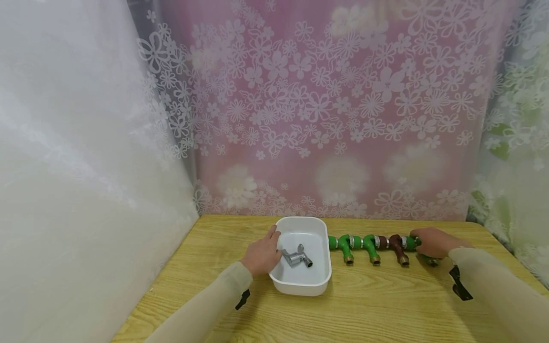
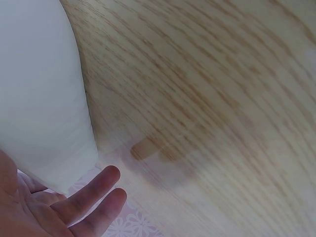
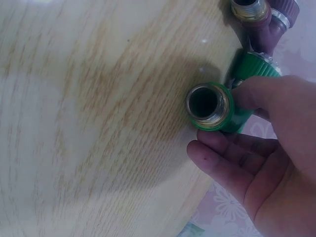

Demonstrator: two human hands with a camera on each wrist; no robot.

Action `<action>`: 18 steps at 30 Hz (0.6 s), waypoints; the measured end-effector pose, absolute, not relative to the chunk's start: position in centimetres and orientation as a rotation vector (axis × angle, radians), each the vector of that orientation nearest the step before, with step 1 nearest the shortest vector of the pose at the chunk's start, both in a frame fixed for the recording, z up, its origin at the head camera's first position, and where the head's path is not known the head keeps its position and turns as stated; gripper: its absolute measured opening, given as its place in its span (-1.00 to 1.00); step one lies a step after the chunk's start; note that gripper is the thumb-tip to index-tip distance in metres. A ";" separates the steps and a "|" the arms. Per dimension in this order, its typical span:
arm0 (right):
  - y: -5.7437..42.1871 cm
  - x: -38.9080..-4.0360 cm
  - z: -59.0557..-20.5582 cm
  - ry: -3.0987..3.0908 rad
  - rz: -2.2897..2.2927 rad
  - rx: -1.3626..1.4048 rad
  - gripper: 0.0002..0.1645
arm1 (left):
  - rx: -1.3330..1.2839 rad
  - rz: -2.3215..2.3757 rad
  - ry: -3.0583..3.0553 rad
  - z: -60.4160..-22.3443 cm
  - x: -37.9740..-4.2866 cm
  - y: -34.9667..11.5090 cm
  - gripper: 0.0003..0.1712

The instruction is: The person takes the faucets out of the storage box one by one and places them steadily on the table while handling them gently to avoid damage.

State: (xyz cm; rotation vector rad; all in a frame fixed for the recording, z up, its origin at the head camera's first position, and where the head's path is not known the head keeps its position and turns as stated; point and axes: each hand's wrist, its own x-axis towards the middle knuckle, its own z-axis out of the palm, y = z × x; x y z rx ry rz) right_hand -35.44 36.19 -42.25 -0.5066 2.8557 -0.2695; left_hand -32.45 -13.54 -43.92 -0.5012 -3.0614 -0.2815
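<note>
The left hand (image 1: 262,255) holds the left side of a white plastic basin (image 1: 300,289), its fingertips over the rim; in the left wrist view two fingers (image 2: 91,192) stretch along outside the wall. Inside the basin lies a chrome tap (image 1: 295,259). At the right end of a row of plastic taps, the right hand (image 1: 435,242) grips a green tap (image 3: 224,106) between thumb and fingers, its threaded metal mouth showing in the right wrist view. Left of it lie a brown tap (image 1: 397,245) and two more green taps (image 1: 345,247), mouths toward the person.
Everything stands on a wood-grain table (image 1: 364,305). The row of taps reaches to the basin's right wall. A pink flowered curtain (image 1: 326,119) hangs behind the table, with a white sheet (image 1: 86,166) at the left and another flowered curtain (image 1: 519,157) at the right.
</note>
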 end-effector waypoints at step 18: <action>36.2 -34.5 -41.8 2.829 -0.351 -0.441 -0.37 | -0.516 -0.273 -3.062 -43.9 -32.4 -13.6 -0.32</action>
